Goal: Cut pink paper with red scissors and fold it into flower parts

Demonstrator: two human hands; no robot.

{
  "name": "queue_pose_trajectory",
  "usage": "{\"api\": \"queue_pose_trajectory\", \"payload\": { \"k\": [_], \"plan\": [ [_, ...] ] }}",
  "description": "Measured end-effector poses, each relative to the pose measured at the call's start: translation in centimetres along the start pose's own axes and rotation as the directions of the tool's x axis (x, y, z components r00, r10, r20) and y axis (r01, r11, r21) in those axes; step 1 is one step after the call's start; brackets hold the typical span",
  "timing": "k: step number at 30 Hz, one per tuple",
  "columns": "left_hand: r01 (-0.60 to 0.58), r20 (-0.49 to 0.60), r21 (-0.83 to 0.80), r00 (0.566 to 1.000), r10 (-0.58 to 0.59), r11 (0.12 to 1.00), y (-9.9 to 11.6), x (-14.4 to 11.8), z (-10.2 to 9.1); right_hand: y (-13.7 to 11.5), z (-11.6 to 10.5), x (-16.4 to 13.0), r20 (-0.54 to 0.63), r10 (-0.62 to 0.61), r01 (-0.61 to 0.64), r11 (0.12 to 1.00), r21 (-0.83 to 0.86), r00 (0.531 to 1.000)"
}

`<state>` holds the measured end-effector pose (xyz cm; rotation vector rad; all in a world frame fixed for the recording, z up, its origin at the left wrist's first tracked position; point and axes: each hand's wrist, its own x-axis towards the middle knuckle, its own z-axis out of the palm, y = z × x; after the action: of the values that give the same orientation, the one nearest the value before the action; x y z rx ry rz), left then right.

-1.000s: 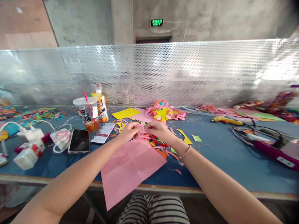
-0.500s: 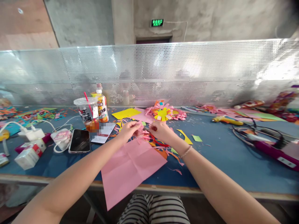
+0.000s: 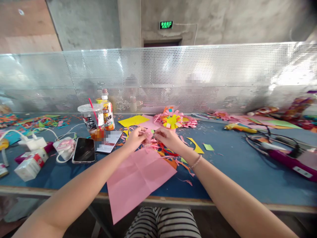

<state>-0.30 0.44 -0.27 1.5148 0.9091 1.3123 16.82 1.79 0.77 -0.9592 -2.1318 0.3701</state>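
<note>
With my left hand (image 3: 135,138) and right hand (image 3: 166,138) both pinching a fringed pink paper strip (image 3: 149,136), one paper flower (image 3: 172,120) looks finished, while the pink sheet (image 3: 138,180) lies uncut.

The left hand (image 3: 135,138) and right hand (image 3: 166,138) meet over the blue table (image 3: 235,168), pinching a small pink paper piece (image 3: 149,135) between them, apparently fringed. A creased pink sheet (image 3: 137,180) lies near, overhanging the edge. A phone (image 3: 84,149) rests left.
</note>
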Motion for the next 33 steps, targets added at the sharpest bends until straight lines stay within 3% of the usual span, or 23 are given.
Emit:
{"api": "queue_pose_trajectory", "payload": {
  "k": [4, 12, 16, 21, 24, 27, 33],
  "plan": [
    [0.097, 0.068, -0.140, 0.994, -0.088, 0.985, 0.1, -0.1, 0.2, -0.4, 0.7, 0.0, 0.037, -0.013, 0.010, 0.998, 0.069, 0.999],
    [0.227, 0.138, -0.277, 0.971, -0.195, 0.934, 0.9, -0.6, 0.6, -0.4, 0.5, -0.1, -0.078, -0.042, 0.045, 0.998, 0.044, 0.996],
    [0.277, 0.134, -0.434, 0.961, -0.243, 0.857, 0.7, -0.5, 0.4, -0.4, -0.3, -0.2, -0.113, -0.183, 0.180, 0.983, -0.039, 0.977],
    [0.317, 0.189, -0.433, 0.947, -0.259, 0.844, 0.5, -0.4, 0.0, -0.7, -1.0, -0.3, -0.080, -0.336, 0.332, 0.941, -0.059, 0.938],
    [0.312, 0.191, -0.426, 0.948, -0.253, 0.849, 0.4, -0.3, 0.0, -0.8, -1.0, -0.3, -0.098, -0.304, 0.299, 0.952, -0.060, 0.948],
    [0.276, 0.143, -0.414, 0.961, -0.237, 0.867, 0.3, -0.2, 0.0, -0.9, -0.8, -0.3, -0.146, -0.175, 0.175, 0.985, -0.011, 0.974],
    [0.171, 0.116, -0.408, 0.984, -0.135, 0.897, 0.3, -0.2, 0.0, -0.7, -0.2, -0.1, -0.062, 0.001, 0.017, 0.958, 0.287, 0.998]
  ]
}}
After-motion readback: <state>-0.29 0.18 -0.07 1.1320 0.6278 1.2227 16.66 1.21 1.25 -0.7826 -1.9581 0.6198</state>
